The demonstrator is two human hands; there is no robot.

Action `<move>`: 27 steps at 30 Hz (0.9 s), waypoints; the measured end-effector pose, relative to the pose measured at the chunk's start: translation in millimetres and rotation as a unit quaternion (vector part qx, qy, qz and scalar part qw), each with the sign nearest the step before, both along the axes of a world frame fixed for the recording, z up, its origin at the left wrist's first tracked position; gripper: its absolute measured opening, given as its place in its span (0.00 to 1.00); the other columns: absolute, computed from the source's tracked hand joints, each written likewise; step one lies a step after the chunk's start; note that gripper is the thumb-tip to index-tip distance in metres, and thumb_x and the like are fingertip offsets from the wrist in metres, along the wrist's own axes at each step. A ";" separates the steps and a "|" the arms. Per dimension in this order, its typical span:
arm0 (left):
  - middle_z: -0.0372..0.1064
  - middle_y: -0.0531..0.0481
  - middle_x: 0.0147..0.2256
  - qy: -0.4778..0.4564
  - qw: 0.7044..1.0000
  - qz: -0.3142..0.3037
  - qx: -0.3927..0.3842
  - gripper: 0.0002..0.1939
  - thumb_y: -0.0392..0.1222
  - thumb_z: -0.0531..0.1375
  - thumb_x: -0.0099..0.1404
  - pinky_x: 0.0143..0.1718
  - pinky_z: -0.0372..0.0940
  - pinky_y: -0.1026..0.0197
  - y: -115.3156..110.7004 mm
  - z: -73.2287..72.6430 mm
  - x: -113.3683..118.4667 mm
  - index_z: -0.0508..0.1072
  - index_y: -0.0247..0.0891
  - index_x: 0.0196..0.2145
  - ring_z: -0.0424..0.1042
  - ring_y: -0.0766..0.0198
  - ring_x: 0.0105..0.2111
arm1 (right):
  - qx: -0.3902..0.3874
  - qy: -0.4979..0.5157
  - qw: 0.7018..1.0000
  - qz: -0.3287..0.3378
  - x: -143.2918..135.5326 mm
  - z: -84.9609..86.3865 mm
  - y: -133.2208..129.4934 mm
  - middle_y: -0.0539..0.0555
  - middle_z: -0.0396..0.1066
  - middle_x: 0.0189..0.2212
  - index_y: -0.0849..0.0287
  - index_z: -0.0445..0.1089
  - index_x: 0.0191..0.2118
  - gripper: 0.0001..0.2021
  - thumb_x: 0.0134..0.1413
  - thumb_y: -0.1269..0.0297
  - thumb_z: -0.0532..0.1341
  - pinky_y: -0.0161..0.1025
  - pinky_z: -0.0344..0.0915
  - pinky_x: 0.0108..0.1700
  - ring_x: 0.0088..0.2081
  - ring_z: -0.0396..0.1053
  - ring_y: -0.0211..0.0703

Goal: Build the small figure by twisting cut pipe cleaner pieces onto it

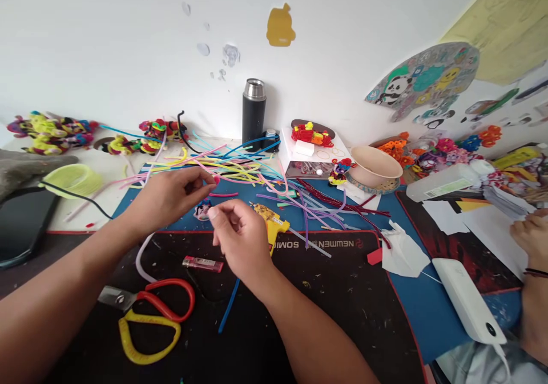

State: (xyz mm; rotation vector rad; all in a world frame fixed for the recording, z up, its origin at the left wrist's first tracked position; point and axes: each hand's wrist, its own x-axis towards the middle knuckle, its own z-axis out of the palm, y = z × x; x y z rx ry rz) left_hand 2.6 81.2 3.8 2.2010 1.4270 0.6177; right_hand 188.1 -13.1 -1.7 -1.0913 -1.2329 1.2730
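My left hand [173,195] is closed in a pinch, with a small pink piece [217,180] at its fingertips. Lower and to the right, my right hand [244,238] has its thumb and fingers curled together; what they hold, if anything, I cannot make out. A small coloured figure [202,209] shows just left of the right thumb. Behind the right hand lies a yellow glue gun [276,227], partly hidden. A pink lighter [203,264] rests on the black mat [342,310], near a blue pipe cleaner [229,307]. Scissors [148,310] with red and yellow handles lie at the lower left.
Many loose pipe cleaners [231,170] spread across the back. Behind them stands a black thermos [254,113]. Further right are a beige bowl [377,167], a crumpled white tissue [402,250] and a white power bank [466,298]. Another person's hand [533,238] is at the right edge.
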 end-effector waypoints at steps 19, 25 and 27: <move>0.76 0.51 0.26 -0.018 0.995 -0.085 0.049 0.15 0.54 0.59 0.73 0.29 0.63 0.59 -55.2 21.0 -11.1 0.82 0.46 0.42 0.73 0.59 0.24 | -0.021 -0.020 1.000 -0.006 6.2 -11.4 7.5 0.46 0.69 0.23 0.55 0.73 0.39 0.17 0.67 0.45 0.67 0.34 0.60 0.24 0.22 0.65 0.36; 0.73 0.55 0.25 -0.170 0.982 -0.007 -0.076 0.16 0.60 0.68 0.68 0.26 0.63 0.61 -59.7 14.6 -5.2 0.81 0.45 0.42 0.69 0.60 0.24 | -0.037 0.049 0.998 -0.021 7.1 -6.8 9.9 0.44 0.68 0.20 0.56 0.73 0.38 0.18 0.64 0.45 0.69 0.34 0.60 0.22 0.19 0.62 0.34; 0.75 0.53 0.27 -0.195 0.973 -0.010 -0.120 0.17 0.60 0.69 0.67 0.28 0.66 0.61 -61.6 10.9 -2.8 0.82 0.44 0.42 0.71 0.59 0.27 | -0.042 0.053 0.997 -0.023 6.5 -5.6 9.8 0.44 0.68 0.20 0.55 0.73 0.38 0.19 0.63 0.44 0.70 0.34 0.61 0.22 0.19 0.62 0.34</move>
